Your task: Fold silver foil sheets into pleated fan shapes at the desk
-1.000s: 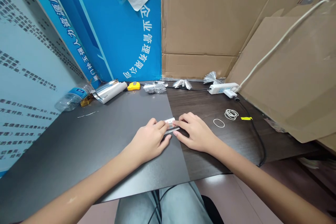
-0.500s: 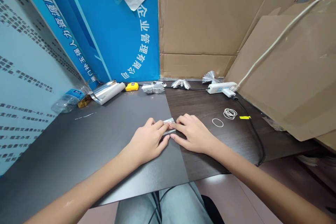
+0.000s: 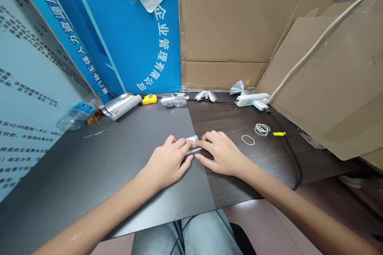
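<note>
A small folded strip of silver foil [image 3: 194, 138] lies flat on the table, mostly covered by my fingers. From the left, my left hand [image 3: 167, 161] holds it down, with bent fingertips on its upper side and the thumb along the near edge. My right hand [image 3: 224, 153] has its index fingertip on the strip's right part, almost meeting the left fingers. Its thumb rests close to the other thumb. How much foil sits under the fingers is hidden.
Along the back are a foil roll [image 3: 122, 106], a yellow tape measure [image 3: 149, 99], fringed foil bundles [image 3: 174, 101] and a white power strip [image 3: 253, 99]. A plastic bottle [image 3: 78, 114] lies left. Rubber bands [image 3: 262, 129] and a black cable [image 3: 295, 159] lie right.
The view has shifted very slightly. Both hands stay on the foil strip in nearly the same pose, with only a tiny movement of the fingertips.
</note>
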A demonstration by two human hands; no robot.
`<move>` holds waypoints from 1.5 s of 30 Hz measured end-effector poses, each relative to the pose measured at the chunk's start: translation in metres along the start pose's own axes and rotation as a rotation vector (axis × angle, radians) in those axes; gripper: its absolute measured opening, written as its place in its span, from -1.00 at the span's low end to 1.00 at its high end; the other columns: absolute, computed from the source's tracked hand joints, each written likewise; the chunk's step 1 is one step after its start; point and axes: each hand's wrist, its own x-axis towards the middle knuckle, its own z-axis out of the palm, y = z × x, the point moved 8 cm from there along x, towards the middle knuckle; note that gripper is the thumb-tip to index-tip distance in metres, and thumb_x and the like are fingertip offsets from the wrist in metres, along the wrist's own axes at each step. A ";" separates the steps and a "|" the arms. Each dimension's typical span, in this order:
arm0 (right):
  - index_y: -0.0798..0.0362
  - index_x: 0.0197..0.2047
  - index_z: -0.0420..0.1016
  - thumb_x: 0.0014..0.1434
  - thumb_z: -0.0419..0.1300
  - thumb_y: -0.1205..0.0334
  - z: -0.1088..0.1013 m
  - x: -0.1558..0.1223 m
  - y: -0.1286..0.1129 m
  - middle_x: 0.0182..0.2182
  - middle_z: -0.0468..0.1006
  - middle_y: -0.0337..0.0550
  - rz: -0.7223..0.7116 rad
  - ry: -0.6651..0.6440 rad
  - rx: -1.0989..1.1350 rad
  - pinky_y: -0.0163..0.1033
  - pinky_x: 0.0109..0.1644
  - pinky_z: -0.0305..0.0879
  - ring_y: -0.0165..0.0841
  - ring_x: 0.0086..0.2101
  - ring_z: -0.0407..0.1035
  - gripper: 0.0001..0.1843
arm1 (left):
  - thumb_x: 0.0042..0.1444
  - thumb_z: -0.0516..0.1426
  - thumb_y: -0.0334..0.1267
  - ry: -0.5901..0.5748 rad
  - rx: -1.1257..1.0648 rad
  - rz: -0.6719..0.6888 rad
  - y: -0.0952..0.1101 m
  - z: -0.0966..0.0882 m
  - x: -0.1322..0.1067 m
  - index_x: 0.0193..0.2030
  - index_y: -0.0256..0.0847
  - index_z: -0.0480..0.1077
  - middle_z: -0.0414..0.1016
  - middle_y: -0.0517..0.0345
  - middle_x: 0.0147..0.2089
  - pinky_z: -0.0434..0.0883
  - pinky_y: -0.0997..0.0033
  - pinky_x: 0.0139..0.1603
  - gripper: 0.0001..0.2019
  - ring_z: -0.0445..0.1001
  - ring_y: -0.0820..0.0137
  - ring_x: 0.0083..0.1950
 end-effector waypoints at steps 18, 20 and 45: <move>0.00 0.15 0.55 0.49 0.09 0.07 -0.001 0.000 -0.003 0.16 0.58 0.00 -0.032 0.006 0.001 0.01 0.11 0.23 -0.15 0.04 0.40 -0.66 | 0.49 -0.06 -0.05 -0.016 0.039 -0.002 0.001 0.001 0.001 0.36 -0.11 0.36 0.50 -0.07 0.14 0.52 0.31 -0.31 -0.56 0.38 0.12 0.03; 0.00 0.14 0.55 0.49 0.09 0.07 -0.001 0.000 -0.003 0.16 0.58 -0.01 -0.033 0.009 0.004 0.01 0.11 0.22 -0.15 0.04 0.40 -0.67 | 0.49 -0.06 -0.05 -0.019 0.041 -0.003 0.001 0.001 0.001 0.35 -0.11 0.36 0.50 -0.06 0.14 0.52 0.31 -0.31 -0.57 0.38 0.12 0.03; -0.01 0.25 0.49 0.40 0.19 -0.01 -0.005 0.003 -0.003 0.21 0.47 0.09 -0.041 0.072 0.003 0.13 0.24 0.25 -0.05 0.14 0.32 -0.56 | 0.41 -0.04 -0.30 0.059 -0.141 0.095 0.015 -0.001 0.002 0.26 -0.30 0.40 0.49 -0.15 0.09 0.46 0.06 0.22 -0.62 0.43 0.10 0.14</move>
